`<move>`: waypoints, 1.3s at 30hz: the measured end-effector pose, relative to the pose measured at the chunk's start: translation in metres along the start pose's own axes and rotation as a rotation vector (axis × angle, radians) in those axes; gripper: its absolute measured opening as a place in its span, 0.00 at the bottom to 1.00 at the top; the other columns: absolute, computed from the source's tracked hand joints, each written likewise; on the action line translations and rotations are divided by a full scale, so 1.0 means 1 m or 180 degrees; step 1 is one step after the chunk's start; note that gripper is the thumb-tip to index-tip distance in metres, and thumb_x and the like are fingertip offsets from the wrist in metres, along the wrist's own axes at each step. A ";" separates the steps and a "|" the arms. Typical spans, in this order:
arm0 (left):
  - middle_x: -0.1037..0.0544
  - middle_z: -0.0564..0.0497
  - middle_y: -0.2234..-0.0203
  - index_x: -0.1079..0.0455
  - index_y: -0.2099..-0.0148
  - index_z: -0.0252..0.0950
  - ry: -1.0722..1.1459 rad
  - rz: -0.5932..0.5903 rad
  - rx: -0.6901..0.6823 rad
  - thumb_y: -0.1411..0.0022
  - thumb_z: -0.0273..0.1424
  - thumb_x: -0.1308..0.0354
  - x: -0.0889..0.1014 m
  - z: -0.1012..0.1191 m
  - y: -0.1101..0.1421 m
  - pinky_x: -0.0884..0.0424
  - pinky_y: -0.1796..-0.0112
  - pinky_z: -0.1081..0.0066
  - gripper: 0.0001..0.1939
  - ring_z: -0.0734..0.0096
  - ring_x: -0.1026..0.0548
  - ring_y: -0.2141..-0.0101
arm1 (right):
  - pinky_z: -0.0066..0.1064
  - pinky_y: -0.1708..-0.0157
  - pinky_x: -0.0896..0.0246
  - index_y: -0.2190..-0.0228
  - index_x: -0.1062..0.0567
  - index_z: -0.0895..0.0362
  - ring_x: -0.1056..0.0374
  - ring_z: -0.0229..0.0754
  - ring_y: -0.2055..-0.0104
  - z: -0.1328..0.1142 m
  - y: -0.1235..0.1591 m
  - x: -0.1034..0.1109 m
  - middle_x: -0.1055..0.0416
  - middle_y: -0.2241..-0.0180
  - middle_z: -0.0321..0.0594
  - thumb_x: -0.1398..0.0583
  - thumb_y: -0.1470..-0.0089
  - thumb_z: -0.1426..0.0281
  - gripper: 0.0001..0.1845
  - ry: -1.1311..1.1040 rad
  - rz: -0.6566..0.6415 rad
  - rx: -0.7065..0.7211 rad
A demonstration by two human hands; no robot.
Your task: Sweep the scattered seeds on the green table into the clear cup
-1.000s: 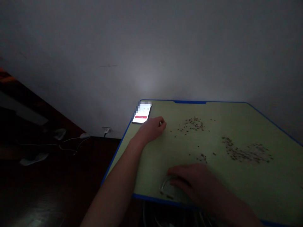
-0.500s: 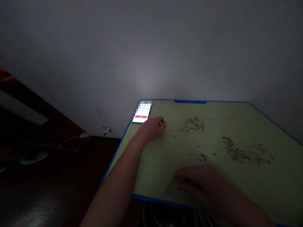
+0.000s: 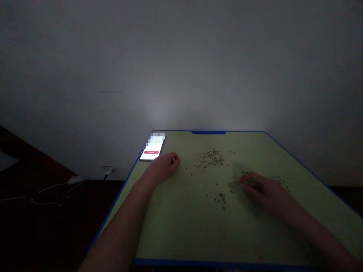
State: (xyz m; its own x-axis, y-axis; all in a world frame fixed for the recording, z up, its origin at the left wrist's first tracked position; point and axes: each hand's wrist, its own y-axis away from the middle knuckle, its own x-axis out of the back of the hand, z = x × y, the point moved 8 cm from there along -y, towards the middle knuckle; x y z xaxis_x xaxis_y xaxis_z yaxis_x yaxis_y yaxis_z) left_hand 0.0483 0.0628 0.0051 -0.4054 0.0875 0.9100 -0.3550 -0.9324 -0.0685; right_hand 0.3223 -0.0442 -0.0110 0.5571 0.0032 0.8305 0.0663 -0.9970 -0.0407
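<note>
My left hand [image 3: 166, 165] rests on the pale green tabletop [image 3: 176, 226], just right of the lit phone [image 3: 151, 149]. Its fingers are curled in, and a small pale spot shows between them; what it is I cannot tell. My right hand [image 3: 259, 187], slightly blurred, is over the right part of the table with thumb and forefinger close together. A faint see-through shape [image 3: 236, 184] shows at its fingertips, too dim to name. Small dark seed-like bits form a loose pile [image 3: 214, 157] between the hands and a smaller cluster [image 3: 221, 198] nearer me. More bits [image 3: 279, 179] lie partly hidden behind my right hand.
A blue edge [image 3: 208, 132] runs round the table, which stands against a grey wall [image 3: 181, 68]. At the left, a plug [image 3: 108, 170] sits in a wall socket, and white cables [image 3: 51, 187] trail near the dark floor. One stray bit [image 3: 260, 257] lies near the front edge.
My right hand has moved from the table's front up and right, over the right-hand group of bits. My left hand stays curled beside the phone. The camera view has shifted.
</note>
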 end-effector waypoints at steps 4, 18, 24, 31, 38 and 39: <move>0.24 0.49 0.73 0.30 0.62 0.37 -0.0034 -0.0052 0.0039 0.39 0.39 0.55 -0.001 -0.001 0.000 0.41 0.74 0.71 0.15 0.70 0.30 0.74 | 0.31 0.75 0.41 0.64 0.27 0.53 0.29 0.43 0.73 -0.025 -0.009 -0.007 0.24 0.73 0.38 0.47 0.44 0.66 0.10 0.0366 0.0034 0.0225; 0.24 0.49 0.73 0.30 0.62 0.37 -0.0019 -0.0052 0.0026 0.39 0.39 0.55 0.000 0.001 0.003 0.41 0.73 0.71 0.15 0.70 0.30 0.74 | 0.33 0.72 0.42 0.61 0.28 0.52 0.29 0.43 0.71 -0.033 -0.004 -0.010 0.24 0.72 0.36 0.48 0.42 0.64 0.12 0.0453 -0.0156 0.0363; 0.23 0.49 0.72 0.31 0.62 0.38 -0.0049 -0.0106 0.0057 0.39 0.40 0.55 -0.001 0.000 0.001 0.40 0.73 0.71 0.15 0.69 0.29 0.73 | 0.30 0.76 0.42 0.62 0.27 0.53 0.30 0.41 0.75 -0.039 -0.002 -0.019 0.25 0.75 0.36 0.48 0.42 0.66 0.11 0.0301 -0.0230 0.0371; 0.24 0.49 0.74 0.31 0.62 0.37 -0.0027 -0.0126 0.0073 0.39 0.40 0.55 -0.002 0.002 0.001 0.41 0.73 0.70 0.15 0.70 0.30 0.74 | 0.28 0.77 0.44 0.62 0.27 0.52 0.32 0.39 0.76 -0.060 0.003 -0.022 0.25 0.76 0.35 0.47 0.43 0.66 0.11 0.0031 -0.0280 0.0450; 0.24 0.49 0.74 0.31 0.63 0.37 -0.0021 -0.0091 -0.0007 0.38 0.39 0.56 0.000 0.004 0.001 0.41 0.73 0.70 0.15 0.71 0.30 0.75 | 0.30 0.76 0.45 0.62 0.27 0.52 0.33 0.40 0.78 -0.052 0.013 -0.023 0.28 0.79 0.34 0.48 0.42 0.65 0.12 0.0090 -0.0285 0.0377; 0.24 0.49 0.74 0.31 0.63 0.37 -0.0026 -0.0081 -0.0014 0.39 0.39 0.55 0.000 0.004 0.001 0.41 0.73 0.71 0.15 0.71 0.30 0.75 | 0.30 0.75 0.44 0.62 0.27 0.52 0.32 0.40 0.77 -0.053 0.015 -0.024 0.27 0.79 0.34 0.48 0.42 0.64 0.11 0.0060 -0.0302 0.0362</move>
State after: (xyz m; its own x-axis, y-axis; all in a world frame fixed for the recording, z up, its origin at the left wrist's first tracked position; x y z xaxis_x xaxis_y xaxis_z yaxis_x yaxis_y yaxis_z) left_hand 0.0516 0.0604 0.0066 -0.3893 0.1083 0.9147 -0.3688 -0.9283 -0.0470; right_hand 0.2661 -0.0631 -0.0027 0.5282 0.0945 0.8439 0.2120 -0.9770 -0.0233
